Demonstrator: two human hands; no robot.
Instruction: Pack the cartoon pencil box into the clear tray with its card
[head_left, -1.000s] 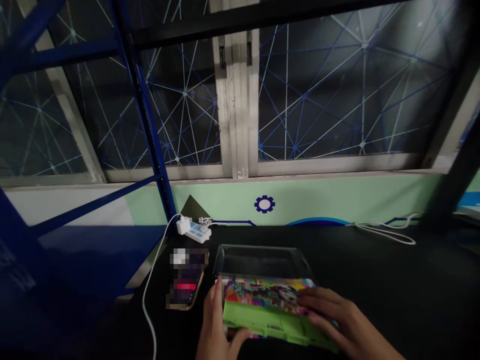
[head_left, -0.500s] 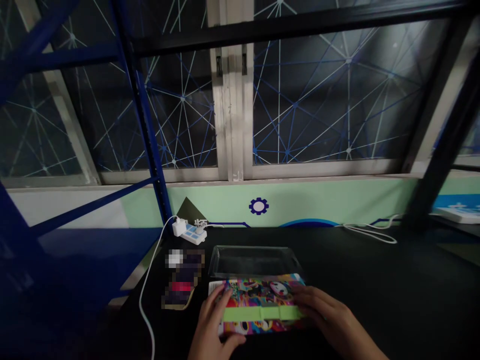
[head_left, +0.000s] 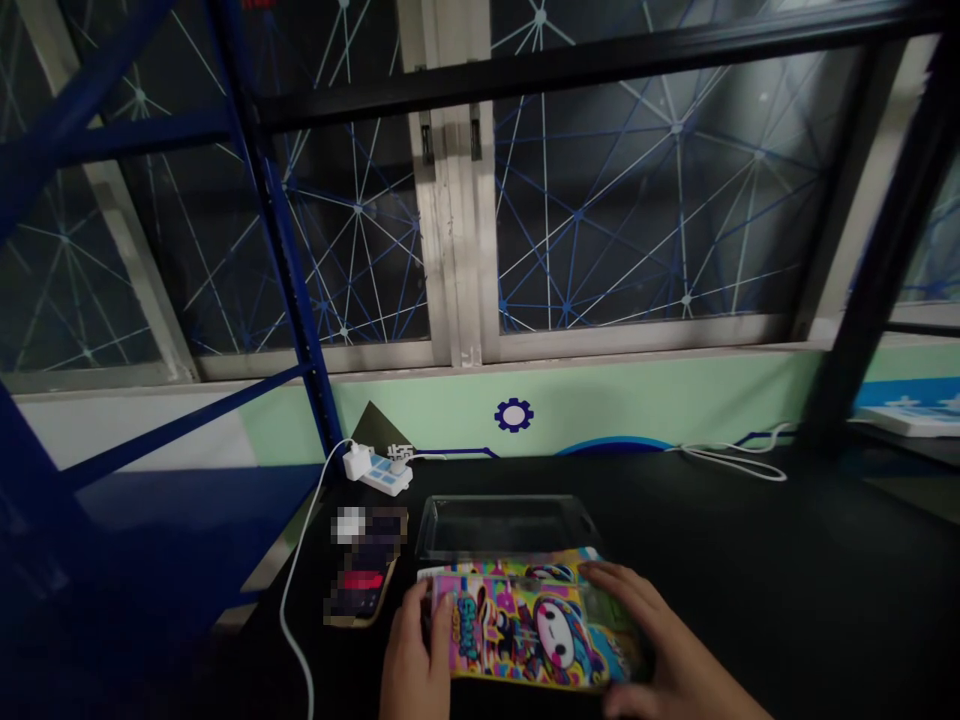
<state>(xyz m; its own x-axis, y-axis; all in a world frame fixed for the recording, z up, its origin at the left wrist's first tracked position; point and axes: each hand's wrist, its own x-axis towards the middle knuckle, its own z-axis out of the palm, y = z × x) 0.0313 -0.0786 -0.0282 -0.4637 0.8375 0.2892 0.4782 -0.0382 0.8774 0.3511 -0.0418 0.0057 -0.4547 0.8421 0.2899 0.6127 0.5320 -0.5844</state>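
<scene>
A flat, colourful cartoon-printed packet (head_left: 517, 635) is between my hands at the front of the black table, its printed face tilted toward me. My left hand (head_left: 420, 640) grips its left edge. My right hand (head_left: 660, 630) is curled round the right end, fingers at the upper corner and thumb low. Behind the packet shows the upper edge of another bright printed piece (head_left: 517, 568); whether the two are joined is hidden. Just beyond lies a clear plastic tray (head_left: 506, 500).
A phone (head_left: 371, 570), partly pixelated, lies to the left. A white cable (head_left: 289, 600) runs beside it from a plug in a power strip (head_left: 386, 475). Another white cable (head_left: 742, 465) lies at the back right. A blue metal post (head_left: 281, 250) stands at the left.
The light green strip that ran across the print no longer shows. A printed face with a large white cartoon head is now tilted up toward me, and both hands have shifted slightly.
</scene>
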